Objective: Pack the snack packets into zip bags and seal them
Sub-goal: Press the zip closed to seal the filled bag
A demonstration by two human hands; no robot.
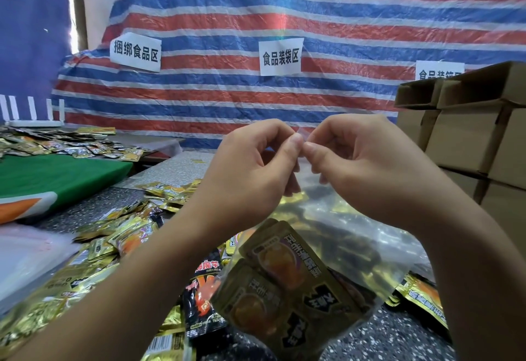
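The left hand and right hand pinch the top of a clear plastic zip bag holding gold snack packets.

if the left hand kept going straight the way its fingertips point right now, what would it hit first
The left hand points toward the right across the top edge of the clear plastic zip bag it pinches, so it would meet the right hand first. Their thumb tips look nearly touching already, though depth is hard to judge.

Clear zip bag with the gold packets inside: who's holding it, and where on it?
Both hands hold the clear plastic zip bag: left hand and right hand pinch its top edge between thumb and fingers, fingertips meeting. Gold foil snack packets hang inside.
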